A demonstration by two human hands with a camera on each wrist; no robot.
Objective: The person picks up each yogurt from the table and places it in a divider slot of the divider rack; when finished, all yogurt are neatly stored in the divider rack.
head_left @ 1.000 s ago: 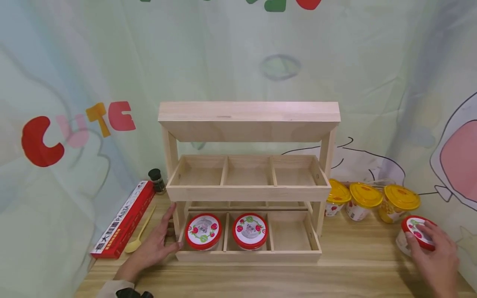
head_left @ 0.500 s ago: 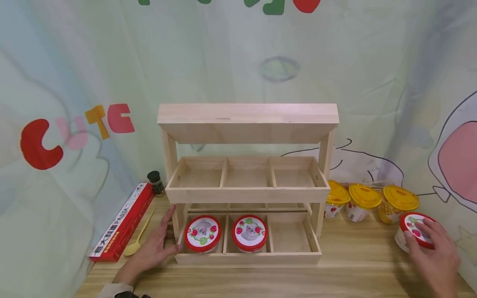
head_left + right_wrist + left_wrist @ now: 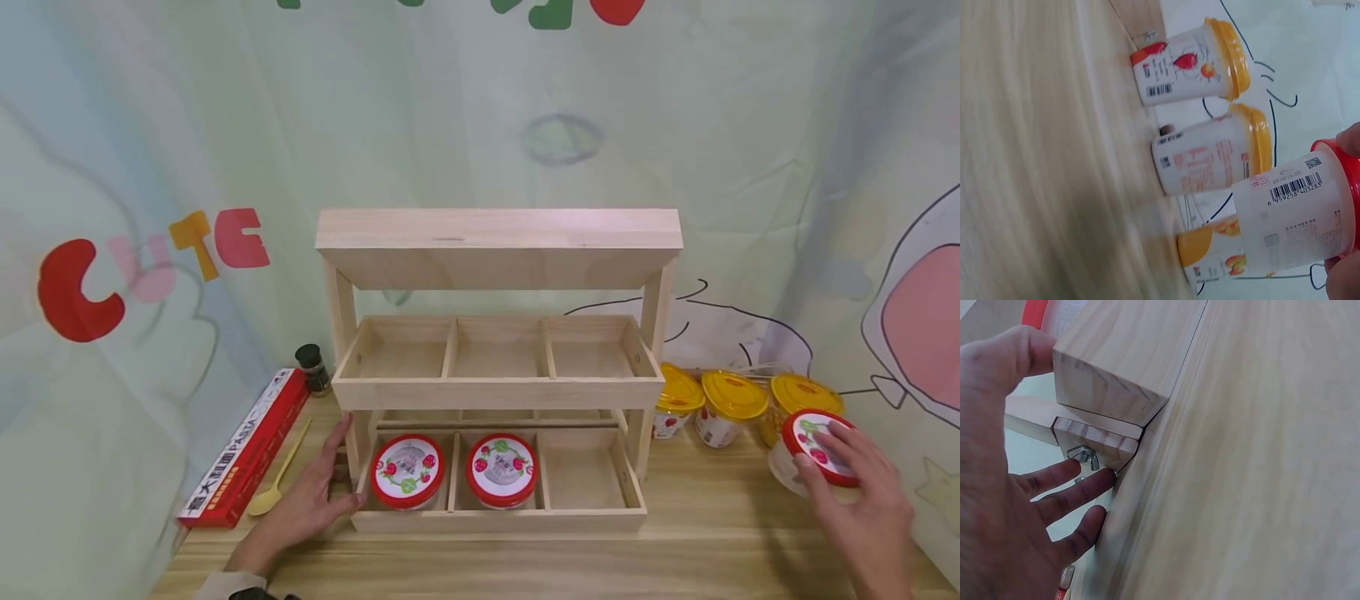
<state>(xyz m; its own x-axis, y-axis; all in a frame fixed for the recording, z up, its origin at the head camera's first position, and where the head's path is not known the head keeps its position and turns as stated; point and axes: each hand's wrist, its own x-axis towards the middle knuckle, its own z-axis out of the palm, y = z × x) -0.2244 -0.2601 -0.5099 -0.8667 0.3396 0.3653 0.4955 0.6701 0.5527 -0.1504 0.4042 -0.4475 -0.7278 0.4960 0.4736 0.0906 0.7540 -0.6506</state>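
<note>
My right hand (image 3: 862, 492) holds a white plastic cup (image 3: 1297, 215) by its red-rimmed, strawberry-printed lid (image 3: 821, 446). In the right wrist view the cup hangs above the tabletop, barcode showing, with a finger and thumb pinching the lid's rim. A two-tier wooden rack (image 3: 498, 393) with compartments stands in the middle. My left hand (image 3: 307, 500) rests against its lower left side, fingers spread; the thumb touches the lower tray's end near a wing nut (image 3: 1083, 455). Two similar red-lidded cups, one left (image 3: 408, 471) and one middle (image 3: 502, 469), sit in the lower tray; its right compartment is bare.
Yellow-lidded cups (image 3: 735, 404) stand in a row right of the rack. To the left lie a red pasta box (image 3: 240, 454), a yellow spoon (image 3: 277, 483) and a black-capped jar (image 3: 312, 369). A printed curtain (image 3: 480, 108) hangs behind.
The right hand has lifted the red-lidded cup off the table and brought it a little to the left. The left hand stays against the rack.
</note>
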